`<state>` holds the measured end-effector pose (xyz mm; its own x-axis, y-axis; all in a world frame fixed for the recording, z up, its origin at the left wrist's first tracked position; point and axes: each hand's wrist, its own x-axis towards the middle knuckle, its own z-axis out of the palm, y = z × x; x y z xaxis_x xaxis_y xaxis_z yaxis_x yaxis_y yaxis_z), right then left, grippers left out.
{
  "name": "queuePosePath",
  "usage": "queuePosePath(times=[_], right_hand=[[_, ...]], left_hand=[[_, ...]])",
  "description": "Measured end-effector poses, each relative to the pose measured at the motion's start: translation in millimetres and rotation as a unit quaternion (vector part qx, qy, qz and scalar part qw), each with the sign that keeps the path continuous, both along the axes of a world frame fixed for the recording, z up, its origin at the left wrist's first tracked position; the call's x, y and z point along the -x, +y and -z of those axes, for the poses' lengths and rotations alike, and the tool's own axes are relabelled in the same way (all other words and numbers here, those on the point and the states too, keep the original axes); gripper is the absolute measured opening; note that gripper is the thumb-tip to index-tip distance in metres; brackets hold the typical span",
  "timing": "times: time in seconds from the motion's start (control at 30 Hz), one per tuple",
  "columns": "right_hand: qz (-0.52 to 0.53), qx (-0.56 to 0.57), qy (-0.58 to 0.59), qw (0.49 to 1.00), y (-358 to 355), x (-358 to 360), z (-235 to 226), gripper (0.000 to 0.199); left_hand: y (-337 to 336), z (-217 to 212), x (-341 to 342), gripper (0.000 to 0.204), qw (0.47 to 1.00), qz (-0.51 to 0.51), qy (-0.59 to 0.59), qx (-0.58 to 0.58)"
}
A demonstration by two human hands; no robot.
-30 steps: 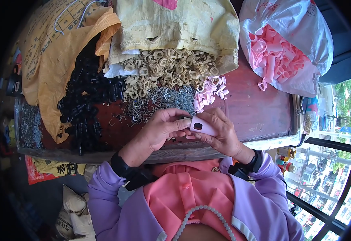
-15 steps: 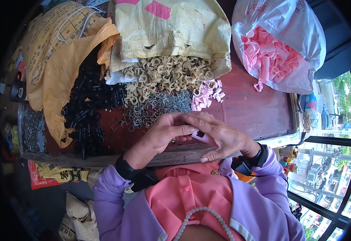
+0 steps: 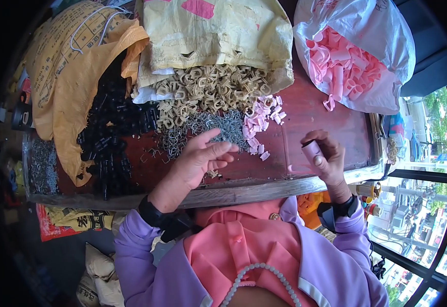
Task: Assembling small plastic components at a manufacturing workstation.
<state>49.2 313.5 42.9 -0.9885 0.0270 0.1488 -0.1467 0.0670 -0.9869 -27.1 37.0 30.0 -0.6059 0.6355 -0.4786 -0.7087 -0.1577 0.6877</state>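
Note:
My left hand (image 3: 199, 158) is over the near part of the table, its fingers apart and nothing held in it. Just beyond its fingertips lies a pile of small bent grey metal clips (image 3: 208, 128). To the right, my right hand (image 3: 331, 159) grips a short pink plastic tube (image 3: 311, 150) with a dark inside, between thumb and fingers. A blurred pink piece (image 3: 299, 169) shows beside that hand; I cannot tell if it is held. Small pale-pink plastic parts (image 3: 256, 123) lie scattered between the hands, farther back.
A yellowish sack (image 3: 213, 36) spills beige plastic loops (image 3: 213, 87) at the back. An orange-tan sack (image 3: 70, 102) stands left, beside black parts (image 3: 108, 138). A white bag (image 3: 366, 97) holds pink tube pieces (image 3: 343, 64). The red-brown tabletop (image 3: 315, 112) has a wrapped front edge (image 3: 244, 190).
My hands have come apart. The right hand has moved right with the pink tube, while the left has drawn slightly left and opened. Several pale-pink parts now show nearer on the table.

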Motion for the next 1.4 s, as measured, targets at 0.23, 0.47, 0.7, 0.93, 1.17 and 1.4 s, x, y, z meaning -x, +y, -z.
queuePosePath(times=[0.23, 0.47, 0.7, 0.93, 1.17, 1.4], right_hand=[[0.125, -0.070, -0.146, 0.979, 57, -70, 8, 0.045], [0.042, -0.406, -0.383, 0.829, 110, -157, 8, 0.033], [-0.005, -0.300, -0.257, 0.919, 51, -93, -6, 0.015], [0.141, -0.473, -0.185, 0.850, 74, -60, 31, 0.010], [0.230, -0.539, -0.233, 0.776, 83, -62, 41, 0.013], [0.222, -0.566, -0.253, 0.753, 82, -57, 46, 0.013]], left_hand=[[-5, 9, 15, 0.048, 0.998, -0.068, 0.007, -0.009], [-40, 15, 25, 0.040, 0.987, -0.104, 0.089, 0.079], [-80, 19, 29, 0.034, 0.698, 0.001, 0.496, 0.517], [-144, 54, 19, 0.029, 0.495, 0.045, 0.574, 0.651], [-142, 39, 27, 0.030, 0.548, -0.047, 0.530, 0.645], [-174, 50, 24, 0.031, 0.460, -0.043, 0.571, 0.679]])
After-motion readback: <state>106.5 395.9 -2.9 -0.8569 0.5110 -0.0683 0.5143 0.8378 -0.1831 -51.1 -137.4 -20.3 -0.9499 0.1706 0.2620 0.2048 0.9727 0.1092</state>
